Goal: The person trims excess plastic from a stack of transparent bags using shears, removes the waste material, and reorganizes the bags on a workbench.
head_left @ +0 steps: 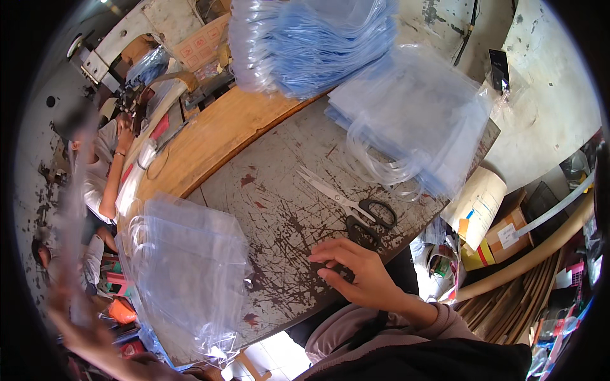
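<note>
Blurring at the far left, our left hand (86, 330) is too smeared for us to tell whether its fingers are spread or pinching; a pale streak rises above it. Behind it we see a co-worker (101, 171) in a light shirt, reaching toward dark equipment. Next comes a loose pile of clear bags (190, 254) at the left end of our grey surface (276, 244), whose top is scratched and scuffed with brown. A curved wooden board (216, 136) borders its far side, with a thick bluish plastic stack (324, 54) at the back. Mid-surface, we have scissors (340, 197) with black handles. Just nearer us, our right hand (362, 273) holds nothing, its fingers loosely curled and the thumb apart. Further right lies a stack of handled bags (419, 108). Beyond the surface's right end, we have a cream roll (480, 203), a cardboard box (508, 238) and brown strips (511, 301).
</note>
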{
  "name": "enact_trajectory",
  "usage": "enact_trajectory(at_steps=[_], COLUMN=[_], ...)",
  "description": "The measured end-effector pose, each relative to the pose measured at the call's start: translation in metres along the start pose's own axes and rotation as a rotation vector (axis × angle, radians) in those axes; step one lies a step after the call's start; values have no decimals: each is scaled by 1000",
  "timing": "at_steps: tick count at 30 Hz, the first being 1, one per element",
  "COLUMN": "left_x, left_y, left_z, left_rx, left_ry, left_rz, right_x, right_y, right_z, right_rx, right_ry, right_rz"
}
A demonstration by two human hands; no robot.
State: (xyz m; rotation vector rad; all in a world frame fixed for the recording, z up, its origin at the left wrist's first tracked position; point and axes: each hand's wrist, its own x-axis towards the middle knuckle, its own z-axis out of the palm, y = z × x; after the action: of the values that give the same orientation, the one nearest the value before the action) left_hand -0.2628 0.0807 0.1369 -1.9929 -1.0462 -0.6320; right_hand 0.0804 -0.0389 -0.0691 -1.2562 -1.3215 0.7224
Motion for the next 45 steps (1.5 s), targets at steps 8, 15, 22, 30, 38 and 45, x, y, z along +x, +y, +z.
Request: enact_trajectory(at_steps=[8, 15, 22, 30, 38, 45], left_x=[-101, -91, -105, -108, -108, -110], left_y=[271, 285, 293, 296, 294, 295], left_z=[28, 41, 59, 57, 60, 55], left_rx=[-606, -794, -800, -740, -722, -727], left_ry=[-693, -702, -479, -460, -380, -428], left_rz=[-157, -237, -291, -314, -294, -286], right_x=[-13, -17, -7, 2, 6, 6], right_y=[-4, 4, 2, 7, 3, 3], right_z=[0, 6, 6, 1, -3, -8], right_rx=[-60, -442, -282, -61, 181, 208], right_ry=[-63, 108, 186, 101, 98, 58], right_rz=[219, 50, 174, 350, 534, 523])
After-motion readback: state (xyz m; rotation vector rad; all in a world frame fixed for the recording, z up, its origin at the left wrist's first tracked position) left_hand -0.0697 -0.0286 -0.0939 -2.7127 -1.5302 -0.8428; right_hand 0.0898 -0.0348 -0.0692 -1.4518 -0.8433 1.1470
